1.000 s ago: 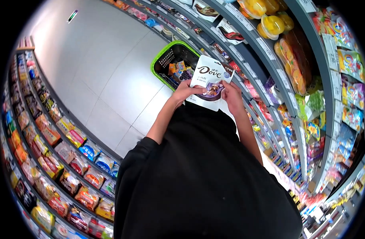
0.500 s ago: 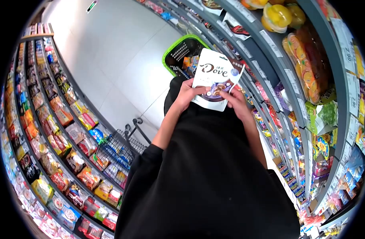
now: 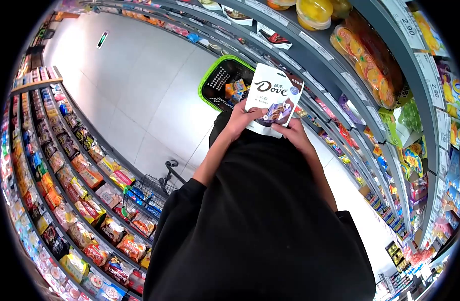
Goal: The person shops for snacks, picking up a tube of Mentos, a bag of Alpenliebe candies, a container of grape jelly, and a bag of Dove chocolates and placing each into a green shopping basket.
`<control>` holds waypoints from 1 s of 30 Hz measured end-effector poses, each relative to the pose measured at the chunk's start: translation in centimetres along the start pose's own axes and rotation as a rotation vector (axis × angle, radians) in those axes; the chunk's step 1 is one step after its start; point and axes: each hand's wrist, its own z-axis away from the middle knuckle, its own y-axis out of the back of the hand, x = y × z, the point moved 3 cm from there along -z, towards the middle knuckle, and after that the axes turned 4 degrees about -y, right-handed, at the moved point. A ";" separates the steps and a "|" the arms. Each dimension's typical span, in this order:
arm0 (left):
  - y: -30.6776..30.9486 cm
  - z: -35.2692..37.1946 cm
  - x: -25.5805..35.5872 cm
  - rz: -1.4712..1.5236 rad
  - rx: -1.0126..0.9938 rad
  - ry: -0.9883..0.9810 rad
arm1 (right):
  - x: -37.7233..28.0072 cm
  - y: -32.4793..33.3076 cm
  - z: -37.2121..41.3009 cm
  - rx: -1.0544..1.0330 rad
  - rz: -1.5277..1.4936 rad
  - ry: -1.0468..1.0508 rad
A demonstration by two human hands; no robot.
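A white Dove chocolate pouch (image 3: pixel 274 95) with a brown and purple picture is held up in front of my body. My left hand (image 3: pixel 243 120) grips its lower left side, the thumb lying across the front. At the lower right edge, my right hand (image 3: pixel 294 134) pinches the pouch, its thumb on the front and the fingers mostly behind. Just beyond the pouch, partly covered by it, is a black shopping basket with a green rim (image 3: pixel 206 83). Orange and blue packets (image 3: pixel 235 90) lie inside the basket.
Shelves of bagged snacks (image 3: pixel 92 210) curve along the left. On the right, close by, grey shelves hold jelly cups (image 3: pixel 314 12) and a tray of orange fruit jellies (image 3: pixel 363 65). A wire rack (image 3: pixel 142 203) stands at left above the pale tiled floor (image 3: pixel 134 75).
The view has shifted, so the shelves and basket sit differently in it. My right hand has moved to the pouch's lower right edge, uncovering more of its picture. Both hands keep hold.
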 end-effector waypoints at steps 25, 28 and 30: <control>4.7 0.9 -8.8 0.271 0.131 0.201 | 5.4 -1.2 -4.7 -0.153 0.029 -0.666; 5.8 1.2 -10.1 0.300 0.155 0.227 | 6.1 -2.2 -5.6 -0.266 0.113 -0.704; 6.8 1.1 -12.0 0.253 0.186 0.198 | 8.0 -2.9 -6.4 -0.295 0.024 -0.693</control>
